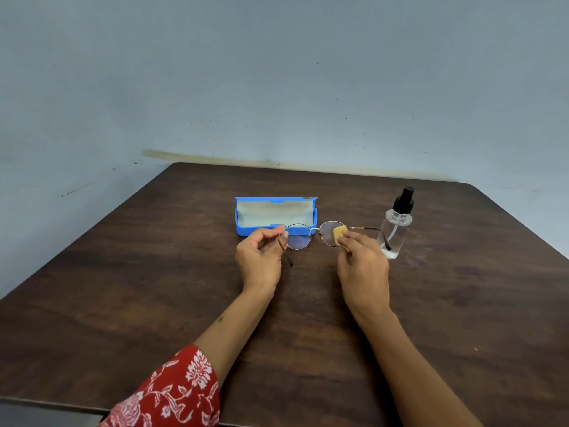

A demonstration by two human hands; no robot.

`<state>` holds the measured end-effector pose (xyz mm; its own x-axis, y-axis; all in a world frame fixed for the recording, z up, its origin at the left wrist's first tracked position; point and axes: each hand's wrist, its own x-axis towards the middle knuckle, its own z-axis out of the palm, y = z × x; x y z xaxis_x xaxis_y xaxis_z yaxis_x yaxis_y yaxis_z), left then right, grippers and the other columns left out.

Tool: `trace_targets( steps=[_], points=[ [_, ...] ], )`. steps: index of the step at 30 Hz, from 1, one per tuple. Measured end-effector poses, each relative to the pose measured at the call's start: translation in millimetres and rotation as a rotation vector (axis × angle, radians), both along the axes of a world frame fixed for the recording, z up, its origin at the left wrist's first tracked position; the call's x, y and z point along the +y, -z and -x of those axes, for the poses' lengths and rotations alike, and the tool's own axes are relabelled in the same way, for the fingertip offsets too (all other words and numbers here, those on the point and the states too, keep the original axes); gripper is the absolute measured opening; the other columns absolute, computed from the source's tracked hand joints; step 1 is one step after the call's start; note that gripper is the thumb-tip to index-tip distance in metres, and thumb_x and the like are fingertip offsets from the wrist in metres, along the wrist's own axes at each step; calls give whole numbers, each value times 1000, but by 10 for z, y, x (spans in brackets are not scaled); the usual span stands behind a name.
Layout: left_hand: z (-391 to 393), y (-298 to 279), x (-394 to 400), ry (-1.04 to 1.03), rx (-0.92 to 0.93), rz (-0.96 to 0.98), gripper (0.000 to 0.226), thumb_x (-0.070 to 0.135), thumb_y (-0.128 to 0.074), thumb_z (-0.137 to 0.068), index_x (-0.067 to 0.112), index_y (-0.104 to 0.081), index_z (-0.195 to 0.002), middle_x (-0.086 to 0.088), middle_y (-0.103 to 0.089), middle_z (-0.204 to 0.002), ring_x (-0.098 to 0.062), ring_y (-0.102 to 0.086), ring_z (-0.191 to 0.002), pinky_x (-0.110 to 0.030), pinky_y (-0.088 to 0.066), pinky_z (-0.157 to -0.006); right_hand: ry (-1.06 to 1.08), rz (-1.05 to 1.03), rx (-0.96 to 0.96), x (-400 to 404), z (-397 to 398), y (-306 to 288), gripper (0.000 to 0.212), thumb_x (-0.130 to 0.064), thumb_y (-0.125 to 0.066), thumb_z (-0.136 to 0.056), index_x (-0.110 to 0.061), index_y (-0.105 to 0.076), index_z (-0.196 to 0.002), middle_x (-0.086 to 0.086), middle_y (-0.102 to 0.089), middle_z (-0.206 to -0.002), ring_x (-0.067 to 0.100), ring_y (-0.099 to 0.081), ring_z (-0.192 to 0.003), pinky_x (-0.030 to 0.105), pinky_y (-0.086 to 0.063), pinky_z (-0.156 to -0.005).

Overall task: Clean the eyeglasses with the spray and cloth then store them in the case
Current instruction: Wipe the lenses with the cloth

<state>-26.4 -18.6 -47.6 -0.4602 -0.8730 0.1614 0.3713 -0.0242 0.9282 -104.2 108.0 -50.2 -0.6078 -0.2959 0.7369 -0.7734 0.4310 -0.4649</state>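
Head view | we are pinching the glasses [311,234] at their left end with our left hand [261,257] | our right hand [361,260] is pressing the folded cloth [339,234] on the right lens, frame running left-right | open case [275,215] lying just behind.

Dark brown wood-grain counter [154,303], pushed against a pale blue-grey wall. Blue glasses case [275,216] lies on it near the far middle, lid open and tipped back, pale lining showing. Clear spray bottle [395,227] with black pump top stands upright on it to the right of the case, well apart from it. A faint whitish smear marks the wood just right of the bottle.
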Motion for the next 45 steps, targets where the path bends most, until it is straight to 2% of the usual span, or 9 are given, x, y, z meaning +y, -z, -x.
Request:
trace_targets(
  steps=[4, 8, 18, 23, 27, 33, 38, 42, 45],
  points=[
    [-3, -1, -2, -15, 0, 2, 18, -7, -68, -78, 11, -69, -74, -1, -71, -85, -19, -68, -84, -51, -52, -93, -66, -48, 44, -46, -35, 21, 28, 15, -70, -67, 2, -73, -91, 14, -70, -96, 30, -67, -85, 21, -45, -77],
    [-9, -6, 7, -6, -6, 4, 18, -6, -69, -78, 11, -69, -73, 0, -72, -84, -20, -68, -85, -50, -52, -92, 9, 23, -8, 3, 14, -4, 25, 14, -67, -70, 1, -73, -91, 13, -71, -98, 33, -67, -84, 32, -52, -73],
    [-4, -1, 2, 3, -17, 25, 19, -6, -69, -78, 13, -70, -74, 10, -73, -77, -19, -68, -85, -50, -52, -92, 35, -2, 67, 16, -48, -62, 30, 19, -71, -62, 2, -73, -86, 12, -71, -91, 35, -66, -77, 36, -54, -56],
    [-17, 2, 14, 4, -18, 38, 19, -6, -68, -79, 12, -69, -75, 1, -72, -84, -18, -68, -85, -51, -52, -92, -54, -124, 137, -52, -99, -13, 32, 18, -70, -63, 3, -72, -92, 12, -71, -96, 33, -64, -78, 36, -56, -58],
    [-18, 1, 17, 2, -13, 41, 18, -7, -68, -78, 11, -69, -76, -2, -71, -87, -22, -68, -87, -52, -51, -93, 36, -59, 68, -16, -38, -24, 30, 20, -71, -61, 5, -71, -86, 16, -70, -91, 37, -66, -81, 39, -57, -54],
    [-24, -9, 19, 10, -19, 54, 16, -7, -68, -79, 9, -69, -77, -1, -70, -85, -14, -69, -82, -52, -52, -92, -40, -86, 100, -93, -81, 19, 25, 7, -71, -74, 4, -71, -98, 15, -69, -100, 32, -65, -89, 30, -52, -74],
    [-23, -29, 47, 20, -38, 64, 15, -7, -68, -79, 8, -68, -77, 0, -70, -85, -14, -69, -81, -50, -52, -92, 30, -43, 32, -77, -38, 12, 25, 10, -67, -76, 8, -68, -101, 20, -67, -102, 38, -63, -93, 39, -55, -71],
    [-25, -19, 26, 7, -42, 61, 16, -6, -68, -79, 10, -68, -77, -2, -70, -86, -19, -68, -85, -50, -52, -92, -68, -72, 66, -121, -70, 39, 28, 7, -67, -77, 4, -69, -104, 17, -67, -107, 33, -63, -96, 26, -43, -87],
    [-24, -17, 18, -1, -35, 53, 17, -6, -68, -79, 11, -68, -76, -1, -71, -85, -16, -68, -83, -50, -52, -92, -11, -43, 23, -97, -42, 32, 26, 9, -65, -76, 6, -69, -101, 18, -67, -104, 35, -63, -95, 37, -53, -77]
  ],
)
